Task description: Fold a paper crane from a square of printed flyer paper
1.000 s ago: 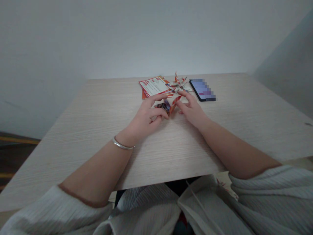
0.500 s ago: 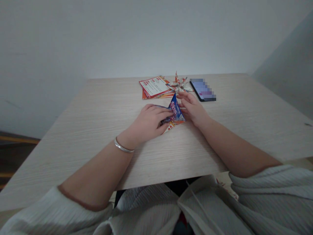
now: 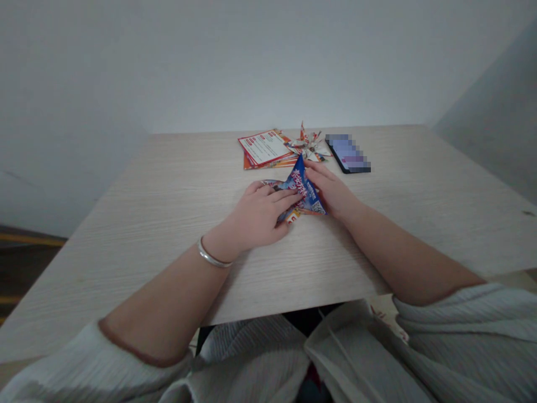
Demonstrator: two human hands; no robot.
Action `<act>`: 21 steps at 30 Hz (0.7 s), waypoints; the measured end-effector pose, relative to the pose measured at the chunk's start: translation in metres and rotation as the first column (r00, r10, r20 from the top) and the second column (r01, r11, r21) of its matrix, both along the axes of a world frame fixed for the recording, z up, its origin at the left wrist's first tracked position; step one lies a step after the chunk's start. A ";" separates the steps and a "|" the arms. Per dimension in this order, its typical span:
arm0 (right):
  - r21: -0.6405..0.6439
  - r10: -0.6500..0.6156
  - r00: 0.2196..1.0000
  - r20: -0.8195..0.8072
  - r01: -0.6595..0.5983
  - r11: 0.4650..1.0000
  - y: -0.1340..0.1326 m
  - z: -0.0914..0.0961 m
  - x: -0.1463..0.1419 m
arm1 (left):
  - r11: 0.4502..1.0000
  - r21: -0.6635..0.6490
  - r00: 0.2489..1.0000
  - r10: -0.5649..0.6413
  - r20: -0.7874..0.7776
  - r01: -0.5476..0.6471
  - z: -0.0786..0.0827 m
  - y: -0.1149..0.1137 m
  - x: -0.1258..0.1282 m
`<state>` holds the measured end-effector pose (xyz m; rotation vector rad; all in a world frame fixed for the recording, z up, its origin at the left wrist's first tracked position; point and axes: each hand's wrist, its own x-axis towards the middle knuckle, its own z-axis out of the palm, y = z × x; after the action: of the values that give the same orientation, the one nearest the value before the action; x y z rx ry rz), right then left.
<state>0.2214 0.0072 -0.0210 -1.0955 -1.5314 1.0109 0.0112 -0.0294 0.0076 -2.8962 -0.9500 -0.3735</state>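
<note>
Compared with half a second ago, the paper (image 3: 311, 193) shows more of its blue face: the peak stands slightly higher and the lower right corner reaches farther right. A second ago, a red-orange flap showed between the hands instead. The right hand (image 3: 334, 196) has closed in on the blue flap, and its fingers now meet the right edge. The left hand (image 3: 260, 217) has slid a little nearer the body. The cards (image 3: 265, 148), star (image 3: 309, 148) and phone (image 3: 348, 154) have stayed put.

The left fingers cover much of the paper's left side, and some right fingertips are lost behind the flap. The left fingers lie extended across the paper; whether either hand pinches it, I cannot tell. The phone's screen is pixelated, and the smaller print is too fine to read.

The paper sits on the table (image 3: 168, 207), between the hands and nearer the body than the star. It is folded, with pink-white lettering on blue, a square code at the lower right corner and an orange-yellow strip beneath.
</note>
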 end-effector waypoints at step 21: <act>-0.159 0.070 0.976 0.206 -0.037 0.987 0.003 0.002 0.013 | 0.985 -0.157 0.997 0.060 -0.040 -0.065 0.001 0.000 -0.002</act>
<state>0.2343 0.0099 -0.0189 -1.3106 -1.6814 1.0921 0.0096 -0.0292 0.0090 -2.9927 -1.1103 -0.2531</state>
